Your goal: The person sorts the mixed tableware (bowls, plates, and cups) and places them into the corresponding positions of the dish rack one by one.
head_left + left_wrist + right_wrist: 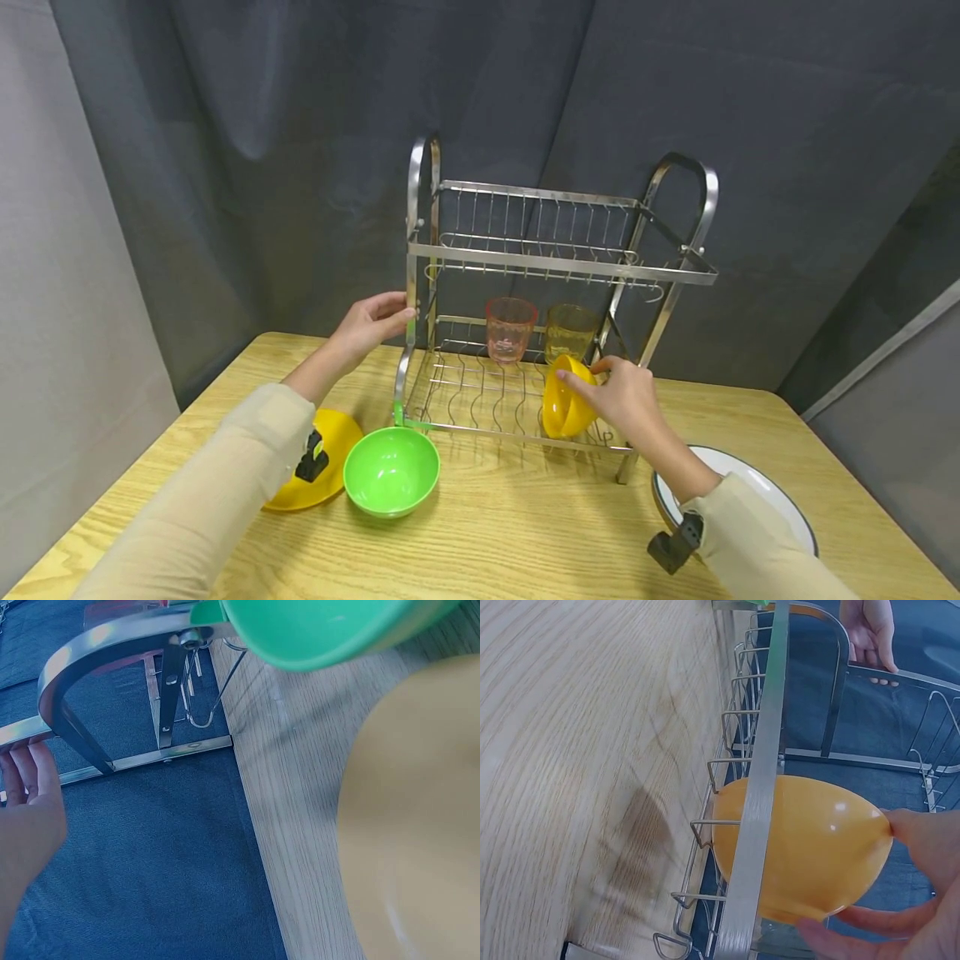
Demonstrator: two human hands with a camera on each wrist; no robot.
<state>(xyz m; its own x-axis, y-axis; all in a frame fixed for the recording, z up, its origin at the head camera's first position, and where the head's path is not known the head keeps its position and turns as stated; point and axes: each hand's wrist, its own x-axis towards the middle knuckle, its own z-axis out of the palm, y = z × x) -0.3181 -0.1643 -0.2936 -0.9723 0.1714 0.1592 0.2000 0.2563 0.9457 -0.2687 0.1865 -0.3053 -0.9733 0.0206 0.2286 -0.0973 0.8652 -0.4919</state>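
Note:
A yellow bowl (564, 398) stands on its side at the right end of the lower tier of a metal dish rack (525, 265). My right hand (624, 392) pinches the bowl's rim between thumb and fingers; in the right wrist view the bowl (817, 840) sits behind the rack's front bar. At the rack's left upright, my left hand (369, 325) holds the metal post with thumb and fingers, seen also in the left wrist view. Behind the yellow bowl, a pink cup (511, 329) and a yellowish clear cup (570, 332) stand on the lower tier.
A green bowl (392, 472) sits upright on the wooden table (480, 533) before the rack's left corner. Beside it lies a yellow plate (330, 467), partly under my left sleeve. A white dark-rimmed plate (772, 500) lies at right under my right forearm. Dark curtain (315, 167) hangs behind.

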